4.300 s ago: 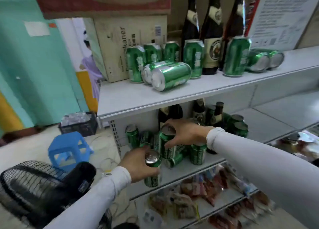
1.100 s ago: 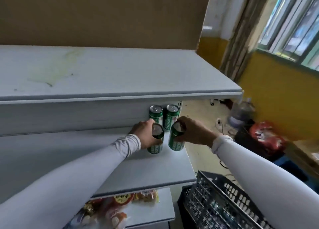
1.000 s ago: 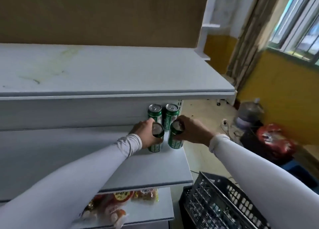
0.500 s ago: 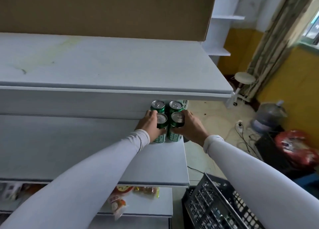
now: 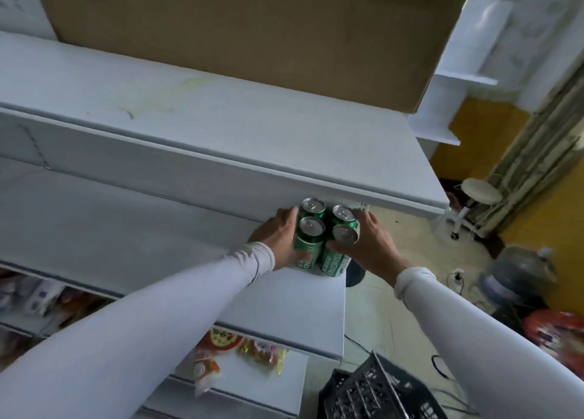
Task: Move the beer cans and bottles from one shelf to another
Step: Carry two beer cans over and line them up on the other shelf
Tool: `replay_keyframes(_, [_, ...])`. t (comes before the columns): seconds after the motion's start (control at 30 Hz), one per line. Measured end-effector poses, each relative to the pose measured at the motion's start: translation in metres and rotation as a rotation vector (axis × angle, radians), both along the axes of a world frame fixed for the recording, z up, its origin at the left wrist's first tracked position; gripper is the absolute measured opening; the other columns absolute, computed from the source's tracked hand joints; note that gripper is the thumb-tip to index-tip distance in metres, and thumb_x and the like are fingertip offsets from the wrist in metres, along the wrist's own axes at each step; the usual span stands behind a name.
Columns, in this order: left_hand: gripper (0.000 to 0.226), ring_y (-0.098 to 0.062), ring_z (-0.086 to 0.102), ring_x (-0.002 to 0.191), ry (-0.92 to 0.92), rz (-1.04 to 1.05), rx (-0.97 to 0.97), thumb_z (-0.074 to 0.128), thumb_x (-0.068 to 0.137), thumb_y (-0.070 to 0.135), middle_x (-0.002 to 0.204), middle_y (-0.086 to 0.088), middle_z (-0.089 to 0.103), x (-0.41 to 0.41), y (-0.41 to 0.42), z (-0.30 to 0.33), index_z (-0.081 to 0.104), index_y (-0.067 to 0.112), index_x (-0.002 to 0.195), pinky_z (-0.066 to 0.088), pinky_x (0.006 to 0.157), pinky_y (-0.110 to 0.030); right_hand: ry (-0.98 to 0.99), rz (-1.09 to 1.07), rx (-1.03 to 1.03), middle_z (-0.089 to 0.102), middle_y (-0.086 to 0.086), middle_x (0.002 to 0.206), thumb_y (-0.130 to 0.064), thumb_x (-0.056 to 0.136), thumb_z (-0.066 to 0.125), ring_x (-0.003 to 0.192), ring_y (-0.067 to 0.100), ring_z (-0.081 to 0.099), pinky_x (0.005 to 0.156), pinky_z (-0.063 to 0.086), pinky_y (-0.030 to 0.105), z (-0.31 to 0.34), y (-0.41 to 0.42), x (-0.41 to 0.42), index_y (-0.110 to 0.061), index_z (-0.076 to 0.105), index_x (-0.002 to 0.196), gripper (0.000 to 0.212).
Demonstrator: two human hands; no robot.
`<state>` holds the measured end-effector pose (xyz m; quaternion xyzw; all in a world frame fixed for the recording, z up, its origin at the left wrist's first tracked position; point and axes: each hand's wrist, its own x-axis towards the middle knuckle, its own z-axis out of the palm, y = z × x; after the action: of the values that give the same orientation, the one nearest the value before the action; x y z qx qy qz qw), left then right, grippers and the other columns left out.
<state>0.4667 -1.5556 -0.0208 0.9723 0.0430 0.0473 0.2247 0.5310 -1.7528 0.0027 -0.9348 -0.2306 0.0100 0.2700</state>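
Note:
Several green beer cans stand upright in a tight square at the right end of the white middle shelf [image 5: 284, 298], just under the lip of the shelf above. My left hand [image 5: 279, 238] grips the front left can [image 5: 308, 245], fingers wrapped round its left side. My right hand [image 5: 373, 245] grips the front right can [image 5: 339, 251], thumb across its front. Behind them stand the back left can [image 5: 313, 206] and the back right can [image 5: 343, 214], touching the front pair.
The upper shelf [image 5: 252, 128] overhangs the cans, with a large cardboard box [image 5: 252, 23] on it. Snack packets [image 5: 240, 346] lie on the shelf below. A black plastic crate [image 5: 373, 393] sits on the floor at the right, with a water jug [image 5: 518, 276] and a stool [image 5: 480, 191] beyond.
Both hands have pushed their cans back along the shelf until they touch the two rear cans. The view has tilted downward.

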Motion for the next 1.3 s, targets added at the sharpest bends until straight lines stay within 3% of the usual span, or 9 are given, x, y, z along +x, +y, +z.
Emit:
replay_keyframes(0.1, [0.092,-0.032,0.045,0.127,0.016,0.023,0.052,0.068,0.077,0.055,0.142,-0.015,0.037,-0.022,0.033,0.022,0.025,0.01,0.145,0.041,0.101,-0.042,0.013,0.061,-0.075,0.066,0.003,0.111,-0.057,0.081,0.07,0.099,0.025,0.062,0.085,0.05,0.037,0.033,0.027,-0.004,-0.014,0.06,0.122,0.061])
replay_keyframes(0.23, [0.072,-0.03,0.047,0.124,0.111,0.059,0.169,0.063,0.083,0.052,0.135,-0.013,0.045,-0.062,0.096,0.051,0.041,0.01,0.137,0.041,0.101,-0.038,0.035,0.236,-0.244,0.061,0.007,0.132,-0.068,0.085,0.054,0.115,0.028,0.059,0.093,0.043,0.031,0.048,0.104,-0.006,-0.027,0.051,0.134,0.064])
replay_keyframes(0.3, [0.071,-0.03,0.048,0.123,0.132,0.11,0.189,0.062,0.083,0.052,0.134,-0.012,0.046,-0.086,0.133,0.061,0.041,0.01,0.136,0.041,0.1,-0.038,0.016,0.334,-0.254,0.049,0.003,0.146,-0.064,0.087,0.056,0.127,0.025,0.051,0.102,0.038,0.03,0.054,0.152,-0.017,-0.028,0.043,0.142,0.067])
replay_keyframes(0.4, [0.072,-0.028,0.047,0.126,0.121,0.188,0.221,0.058,0.085,0.054,0.139,-0.008,0.044,-0.128,0.197,0.071,0.036,0.015,0.141,0.04,0.103,-0.036,-0.037,0.457,-0.282,0.047,0.0,0.147,-0.058,0.087,0.06,0.13,0.021,0.049,0.108,0.036,0.029,0.064,0.232,-0.042,-0.025,0.044,0.141,0.065])
replay_keyframes(0.63, [0.07,-0.025,0.051,0.121,0.125,0.434,0.253,0.057,0.085,0.058,0.138,-0.003,0.047,-0.278,0.379,0.088,0.039,0.018,0.139,0.044,0.098,-0.038,-0.183,0.753,-0.294,0.054,0.003,0.134,-0.056,0.086,0.064,0.117,0.021,0.054,0.1,0.043,0.035,0.082,0.464,-0.148,-0.02,0.051,0.134,0.061])
replay_keyframes(0.83, [0.055,-0.026,0.057,0.102,0.212,0.727,0.252,0.057,0.083,0.059,0.121,-0.006,0.057,-0.431,0.524,0.106,0.051,0.019,0.121,0.05,0.083,-0.036,-0.261,1.058,-0.275,0.054,0.002,0.139,-0.054,0.089,0.062,0.125,0.019,0.051,0.102,0.041,0.03,0.094,0.653,-0.276,-0.018,0.052,0.137,0.061])
replay_keyframes(0.93, [0.057,-0.024,0.056,0.109,0.202,0.844,0.201,0.058,0.085,0.055,0.126,-0.003,0.056,-0.486,0.571,0.11,0.05,0.02,0.128,0.049,0.088,-0.035,-0.265,1.178,-0.266,0.053,0.003,0.141,-0.053,0.09,0.061,0.126,0.019,0.052,0.102,0.042,0.031,0.096,0.728,-0.328,-0.017,0.051,0.138,0.061])
replay_keyframes(1.03, [0.064,-0.022,0.055,0.115,0.182,0.971,0.166,0.058,0.084,0.057,0.131,-0.003,0.055,-0.531,0.616,0.104,0.047,0.018,0.133,0.048,0.095,-0.036,-0.28,1.273,-0.256,0.054,0.003,0.14,-0.047,0.092,0.061,0.124,0.02,0.053,0.1,0.043,0.031,0.092,0.8,-0.367,-0.017,0.051,0.139,0.057])
replay_keyframes(1.3, [0.061,-0.018,0.055,0.111,0.254,1.114,0.164,0.059,0.083,0.057,0.128,0.0,0.056,-0.585,0.78,0.074,0.048,0.022,0.132,0.047,0.093,-0.031,-0.145,1.399,-0.193,0.057,-0.001,0.135,-0.053,0.087,0.064,0.12,0.015,0.056,0.092,0.045,0.025,0.054,0.995,-0.418,-0.02,0.052,0.136,0.06])
